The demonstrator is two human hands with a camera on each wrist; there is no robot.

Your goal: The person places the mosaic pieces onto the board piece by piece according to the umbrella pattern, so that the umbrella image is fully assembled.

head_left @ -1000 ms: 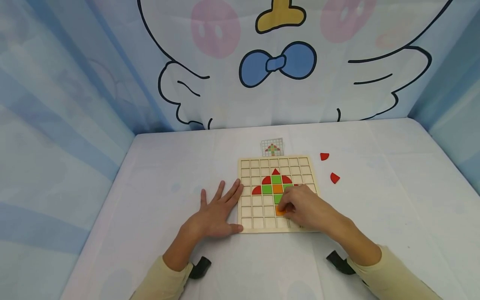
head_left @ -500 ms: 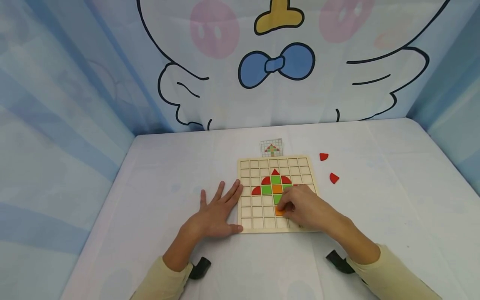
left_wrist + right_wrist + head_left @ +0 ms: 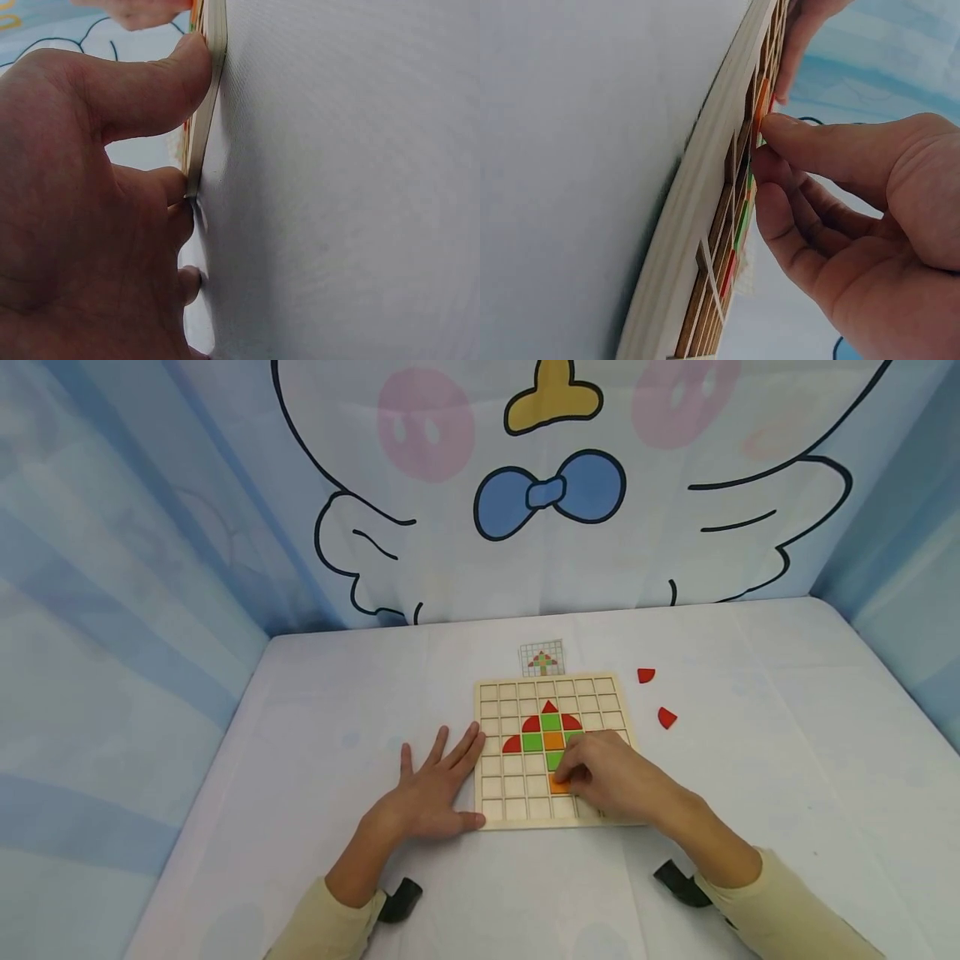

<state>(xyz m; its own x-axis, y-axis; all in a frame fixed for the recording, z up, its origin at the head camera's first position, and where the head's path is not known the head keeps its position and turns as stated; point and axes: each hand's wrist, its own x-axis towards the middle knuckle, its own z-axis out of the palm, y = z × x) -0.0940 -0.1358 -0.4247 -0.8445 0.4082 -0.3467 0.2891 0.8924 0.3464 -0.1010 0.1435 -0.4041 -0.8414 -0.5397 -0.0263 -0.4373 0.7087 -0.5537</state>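
Observation:
A wooden grid board [image 3: 517, 818] lies on the white table, with green, orange and red pieces set into its cells. My right hand [image 3: 611, 772] is over its right half, thumb and curled fingertips at an orange square tile [image 3: 558, 784] low in the middle column. In the right wrist view the thumb tip meets the edge of that orange tile [image 3: 760, 105]. Spread out flat at the board's left side, my left hand [image 3: 427, 797] touches the frame with its thumb and fingertips. The right hand hides some cells on the board's right.
Two red quarter-round pieces, an upper red piece [image 3: 646, 675] and a lower red piece [image 3: 667, 717], lie on the table right of the board. A small pattern card [image 3: 542, 657] sits against the board's far edge. Behind the table hangs a printed curtain [image 3: 555, 568].
The whole scene sits slightly lower in the head view. Both hands keep their places at the board, and the pieces stay where they were.

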